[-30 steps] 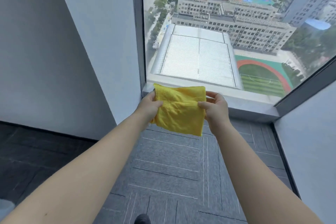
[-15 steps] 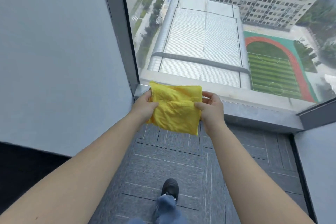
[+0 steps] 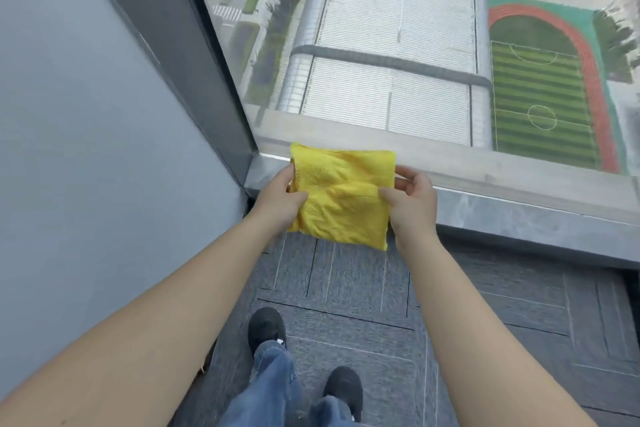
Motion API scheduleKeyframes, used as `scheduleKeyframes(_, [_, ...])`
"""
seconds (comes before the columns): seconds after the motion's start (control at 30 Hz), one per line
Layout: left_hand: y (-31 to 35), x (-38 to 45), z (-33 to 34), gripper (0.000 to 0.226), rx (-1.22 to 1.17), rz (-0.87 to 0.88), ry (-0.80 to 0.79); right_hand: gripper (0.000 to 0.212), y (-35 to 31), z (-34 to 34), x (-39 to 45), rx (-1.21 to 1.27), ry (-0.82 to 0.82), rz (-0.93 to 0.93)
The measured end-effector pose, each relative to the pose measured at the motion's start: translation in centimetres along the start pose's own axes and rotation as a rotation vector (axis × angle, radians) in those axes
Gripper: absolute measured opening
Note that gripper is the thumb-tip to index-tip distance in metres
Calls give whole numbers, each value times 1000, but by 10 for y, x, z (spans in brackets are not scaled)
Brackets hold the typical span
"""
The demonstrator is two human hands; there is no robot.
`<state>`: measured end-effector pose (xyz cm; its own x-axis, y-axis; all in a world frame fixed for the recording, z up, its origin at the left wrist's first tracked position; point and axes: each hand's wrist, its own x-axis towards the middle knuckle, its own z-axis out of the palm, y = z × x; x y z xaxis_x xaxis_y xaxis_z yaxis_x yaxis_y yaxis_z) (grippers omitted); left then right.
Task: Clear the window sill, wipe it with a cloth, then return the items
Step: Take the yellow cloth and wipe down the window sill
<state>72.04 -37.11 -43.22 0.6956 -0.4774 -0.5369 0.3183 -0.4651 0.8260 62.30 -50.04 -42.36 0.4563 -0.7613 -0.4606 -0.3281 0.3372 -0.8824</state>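
Yellow folded cloth [image 3: 341, 194] is pinched at its sides by left hand [image 3: 278, 198] and right hand [image 3: 412, 199], above the bare grey sill [image 3: 519, 215] edge.

You held a plain yellow cloth [image 3: 341, 196] over a grey sill [image 3: 502, 215], grey line-patterned carpet [image 3: 450, 305] beneath your black shoes [image 3: 266, 328].
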Motion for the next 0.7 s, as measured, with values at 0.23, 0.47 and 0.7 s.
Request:
scheduleKeyframes(0.23, [-102, 148, 22, 49, 42, 17, -1, 33, 122, 36, 132, -60, -14, -38])
scheduleKeyframes(0.47, [-198, 277, 39, 55, 126, 90, 37, 37, 229, 63, 240, -107, -26, -145])
scheduleKeyframes(0.7, [-236, 328, 43, 55, 281, 121, 167, 40, 275, 83, 286, -265, -13, -201])
